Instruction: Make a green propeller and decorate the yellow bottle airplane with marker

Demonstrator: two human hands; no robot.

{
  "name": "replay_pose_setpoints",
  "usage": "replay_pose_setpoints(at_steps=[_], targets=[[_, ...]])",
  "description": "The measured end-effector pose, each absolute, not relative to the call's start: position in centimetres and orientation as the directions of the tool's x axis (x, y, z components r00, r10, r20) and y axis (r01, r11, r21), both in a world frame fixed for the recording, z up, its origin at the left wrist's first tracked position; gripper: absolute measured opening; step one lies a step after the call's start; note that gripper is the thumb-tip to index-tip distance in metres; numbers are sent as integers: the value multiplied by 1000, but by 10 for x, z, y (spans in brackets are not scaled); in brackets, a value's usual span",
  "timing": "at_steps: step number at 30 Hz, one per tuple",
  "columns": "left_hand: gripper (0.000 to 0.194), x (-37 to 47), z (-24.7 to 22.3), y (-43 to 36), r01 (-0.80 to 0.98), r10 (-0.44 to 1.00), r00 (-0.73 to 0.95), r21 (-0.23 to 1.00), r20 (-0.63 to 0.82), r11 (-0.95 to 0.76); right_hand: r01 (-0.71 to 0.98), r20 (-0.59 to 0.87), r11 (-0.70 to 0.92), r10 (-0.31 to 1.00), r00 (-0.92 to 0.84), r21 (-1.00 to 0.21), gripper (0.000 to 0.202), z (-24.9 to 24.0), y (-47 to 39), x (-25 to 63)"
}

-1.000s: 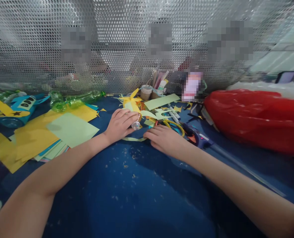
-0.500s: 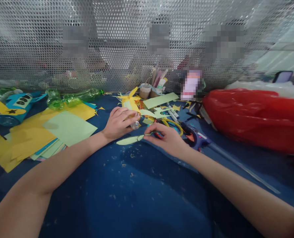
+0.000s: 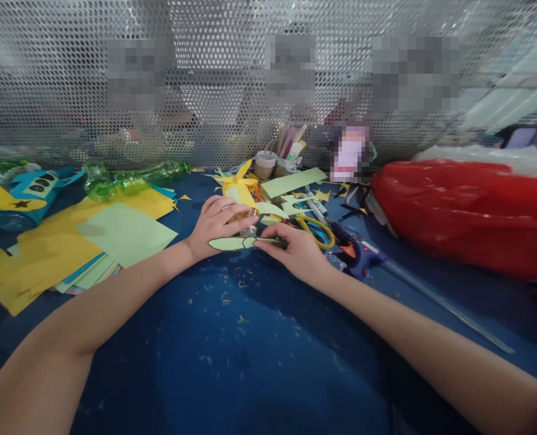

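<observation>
My left hand (image 3: 211,228) is wrapped round a clear plastic bottle (image 3: 249,231) lying on its side, with its neck toward me. Yellow paper pieces (image 3: 239,184) stand at the bottle's far end, making it look like a toy plane. Between thumb and fingers, my right hand (image 3: 298,249) pinches one blade of a pale green paper propeller (image 3: 228,243) with a dark outline. The propeller's round centre is right in front of the bottle mouth; whether they touch I cannot tell. Scissors with yellow handles (image 3: 326,234) lie beyond my right hand.
A blue glue gun (image 3: 363,257) with a long clear glue stick (image 3: 450,308) lies at right, before a red plastic bag (image 3: 468,211). Coloured paper sheets (image 3: 127,232), green bottles (image 3: 153,176) and a blue bottle plane (image 3: 32,190) are at left. A perforated metal panel (image 3: 223,54) stands behind.
My right hand has brought the propeller up and slightly left to the bottle mouth, turning its face toward me. My left hand keeps its hold on the bottle.
</observation>
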State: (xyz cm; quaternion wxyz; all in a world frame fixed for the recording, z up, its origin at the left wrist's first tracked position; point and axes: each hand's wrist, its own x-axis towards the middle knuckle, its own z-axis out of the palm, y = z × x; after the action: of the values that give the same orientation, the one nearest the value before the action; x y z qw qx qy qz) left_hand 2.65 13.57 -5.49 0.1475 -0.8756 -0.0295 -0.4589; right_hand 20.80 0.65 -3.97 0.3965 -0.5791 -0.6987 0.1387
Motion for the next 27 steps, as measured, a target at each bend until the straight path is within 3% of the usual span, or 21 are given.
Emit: replay_pose_setpoints(at_steps=[14,27], targets=[[26,27,-61,139,213,-20,599,-183,800,-960,736,401,277,916,-9,-617,19,-34,7,206],[27,27,-59,138,188,-62,580,-208,812,-960,729,407,285,914,-11,-622,19,-34,9,205]])
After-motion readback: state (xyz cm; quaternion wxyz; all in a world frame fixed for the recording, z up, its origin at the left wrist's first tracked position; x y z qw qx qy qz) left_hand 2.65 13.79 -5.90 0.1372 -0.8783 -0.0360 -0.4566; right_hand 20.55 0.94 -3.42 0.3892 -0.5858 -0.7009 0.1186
